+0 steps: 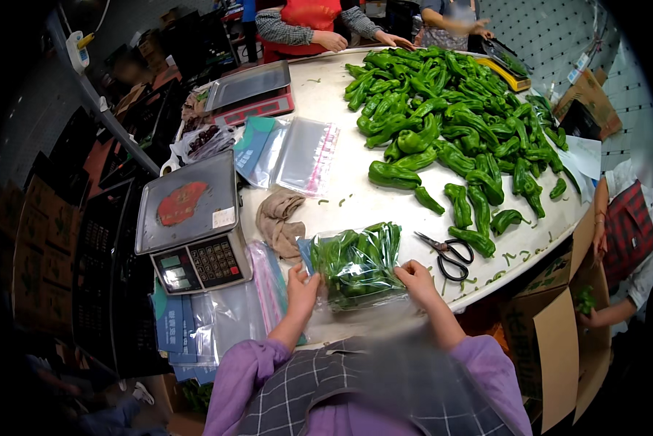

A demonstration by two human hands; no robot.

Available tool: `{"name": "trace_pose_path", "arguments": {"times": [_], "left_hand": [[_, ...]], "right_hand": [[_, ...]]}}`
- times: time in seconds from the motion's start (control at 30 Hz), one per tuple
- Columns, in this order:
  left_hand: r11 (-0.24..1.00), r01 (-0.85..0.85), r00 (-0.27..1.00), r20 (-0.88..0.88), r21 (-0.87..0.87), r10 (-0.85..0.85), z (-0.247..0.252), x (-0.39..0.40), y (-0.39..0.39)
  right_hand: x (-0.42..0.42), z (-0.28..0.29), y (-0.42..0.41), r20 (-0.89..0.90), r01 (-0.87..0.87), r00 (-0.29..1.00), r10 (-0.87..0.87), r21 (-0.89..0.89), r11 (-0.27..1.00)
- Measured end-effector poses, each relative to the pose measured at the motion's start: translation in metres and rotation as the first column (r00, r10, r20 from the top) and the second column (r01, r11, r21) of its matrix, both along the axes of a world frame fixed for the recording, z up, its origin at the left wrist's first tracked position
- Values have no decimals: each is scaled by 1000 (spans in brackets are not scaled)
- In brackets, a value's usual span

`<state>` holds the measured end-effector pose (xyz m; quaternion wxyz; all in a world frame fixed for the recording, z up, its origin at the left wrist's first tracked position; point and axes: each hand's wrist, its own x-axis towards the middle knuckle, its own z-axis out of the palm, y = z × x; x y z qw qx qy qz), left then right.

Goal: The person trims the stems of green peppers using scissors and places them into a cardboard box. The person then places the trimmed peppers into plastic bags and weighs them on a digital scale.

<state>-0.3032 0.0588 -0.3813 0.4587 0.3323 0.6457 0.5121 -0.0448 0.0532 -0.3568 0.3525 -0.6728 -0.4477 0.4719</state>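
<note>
A clear plastic bag of long green peppers (358,267) lies on the white table (348,218) right in front of me. My left hand (303,291) pinches its left side, and my right hand (418,282) grips the opposite edge between thumb and fingers. Black-handled scissors (451,254) rest just beyond my right hand, blades pointing up and left. A crumpled brown cloth (280,222) sits past the bag's upper left corner. Flat plastic bags (225,313) are stacked by my left forearm.
A large heap of green peppers (435,114) covers the far right. Left stand a digital scale (187,201), more bags (307,155) and a red scale (258,103). Co-workers stand at the far side; another person (629,234) is right, by an open cardboard box (558,332).
</note>
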Motion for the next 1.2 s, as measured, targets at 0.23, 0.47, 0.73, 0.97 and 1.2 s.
{"name": "trace_pose_path", "arguments": {"times": [0.23, 0.47, 0.73, 0.97, 1.2], "left_hand": [[888, 429, 714, 665, -167, -220, 24, -20, 18], [874, 457, 424, 823, 167, -378, 59, -8, -9], [714, 521, 201, 746, 467, -635, 90, -12, -18], [758, 510, 186, 808, 407, -559, 101, -10, -26], [744, 486, 185, 778, 459, -601, 114, -12, -33]], "right_hand": [[5, 14, 13, -622, -167, 780, -72, -319, 933], [7, 16, -11, -789, -71, 610, 66, 29, 997], [13, 52, -9, -675, -201, 696, 242, 141, 969], [1, 86, -24, -717, -307, 610, 336, 177, 935], [-19, 88, -39, -777, -339, 521, 353, 191, 921]]}}
